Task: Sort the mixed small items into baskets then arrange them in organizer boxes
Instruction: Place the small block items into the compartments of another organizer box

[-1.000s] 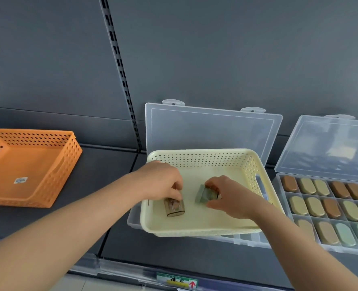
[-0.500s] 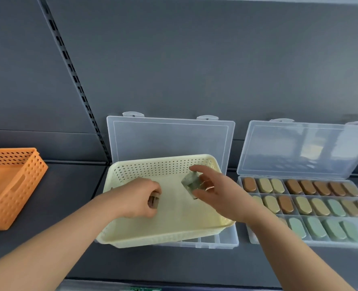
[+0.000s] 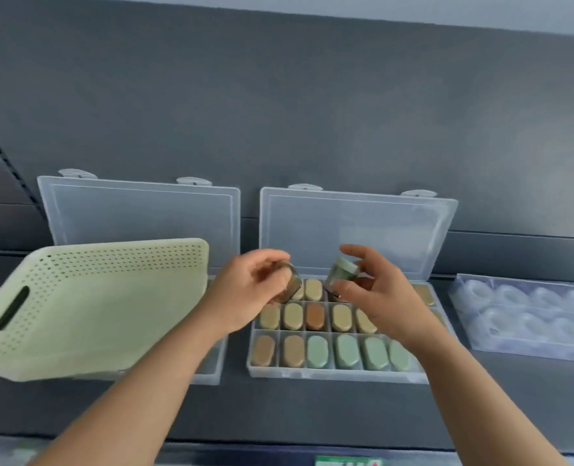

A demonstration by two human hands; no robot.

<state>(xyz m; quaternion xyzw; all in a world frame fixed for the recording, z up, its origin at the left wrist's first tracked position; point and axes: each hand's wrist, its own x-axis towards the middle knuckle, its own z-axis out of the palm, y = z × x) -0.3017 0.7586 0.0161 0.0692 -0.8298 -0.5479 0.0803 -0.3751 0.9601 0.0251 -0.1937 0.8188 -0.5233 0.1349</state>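
Head view, landmark: organizer box, cells filled with tan, brown and green ovals.
Left grip: curled round a small jar, probably brownish, blurred, above the box's far-left cells.
Right grip: pinches a green-lidded jar, tilted, above the box's far middle.

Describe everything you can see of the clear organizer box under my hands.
The organizer box is clear plastic, lying flat on the dark shelf. Its lid stands open against the back wall, two latch tabs on top. Dividers form three rows of compartments; each visible one holds an oval item, tan, brown or orange-brown, mostly green in the front row. The left hand and right hand, each holding a small jar, hang over the back row and hide part of it.
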